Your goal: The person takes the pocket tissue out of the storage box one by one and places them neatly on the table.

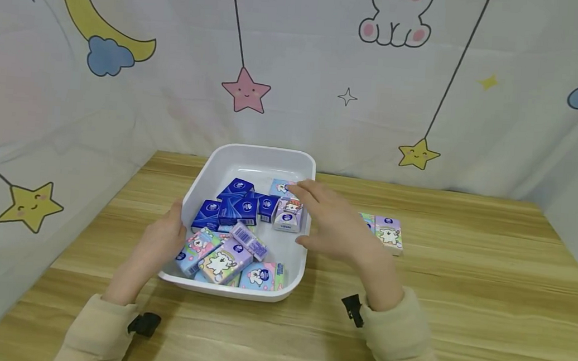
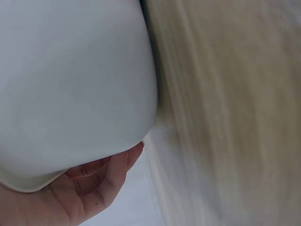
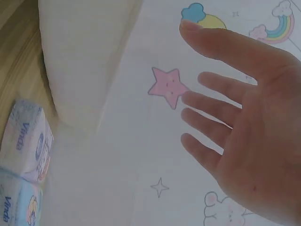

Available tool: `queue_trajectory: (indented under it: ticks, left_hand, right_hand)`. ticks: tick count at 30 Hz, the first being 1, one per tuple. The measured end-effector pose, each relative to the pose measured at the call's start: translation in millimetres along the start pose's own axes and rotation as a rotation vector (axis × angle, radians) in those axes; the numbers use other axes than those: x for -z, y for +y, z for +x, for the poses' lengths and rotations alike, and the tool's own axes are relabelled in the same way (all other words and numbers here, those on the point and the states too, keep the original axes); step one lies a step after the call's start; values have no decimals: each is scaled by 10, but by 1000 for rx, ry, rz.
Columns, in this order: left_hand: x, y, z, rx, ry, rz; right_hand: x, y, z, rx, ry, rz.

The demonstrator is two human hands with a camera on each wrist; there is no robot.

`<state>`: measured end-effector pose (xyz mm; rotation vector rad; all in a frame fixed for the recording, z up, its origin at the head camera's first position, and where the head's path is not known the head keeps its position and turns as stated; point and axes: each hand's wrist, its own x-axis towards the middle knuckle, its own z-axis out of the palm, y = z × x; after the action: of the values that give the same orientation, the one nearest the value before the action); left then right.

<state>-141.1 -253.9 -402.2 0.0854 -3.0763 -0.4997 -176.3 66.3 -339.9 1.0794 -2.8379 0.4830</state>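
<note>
A white plastic tub (image 1: 294,288) stands on the table, holding several small tissue packs. My left hand (image 1: 163,233) grips its left side at the rim; in the left wrist view the left hand's fingers (image 2: 101,181) lie against the outer wall. My right hand (image 1: 338,223) hovers over the right rim, fingers apart and nothing in them, as the right wrist view of the hand (image 3: 254,122) shows too. Nearest to it inside lies a purple-and-white tissue pack (image 1: 288,215). Blue packs (image 1: 238,210) lie mid-tub, and cartoon-printed packs (image 1: 225,261) are heaped at the near end.
Right of the tub, two cartoon tissue packs lie side by side on the wooden table (image 1: 461,304): a purple one (image 1: 388,236) and a greenish one (image 1: 367,220) partly behind my right hand. A printed cloth (image 1: 298,125) hangs behind the table's far edge.
</note>
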Motion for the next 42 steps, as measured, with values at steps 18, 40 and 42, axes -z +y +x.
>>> queue_trajectory:
  ticks: [18, 40, 42]
  left_hand:
    - [-4, 0, 6, -11, 18, -12]
    - [-2, 8, 3, 3, 5, -17]
    - [-4, 7, 1, 2, 7, -18]
  right_hand:
    - [-446, -453, 196, 257, -107, -118]
    - [-732, -538, 283, 274, -160, -239]
    - [-744, -538, 286, 274, -157, -251]
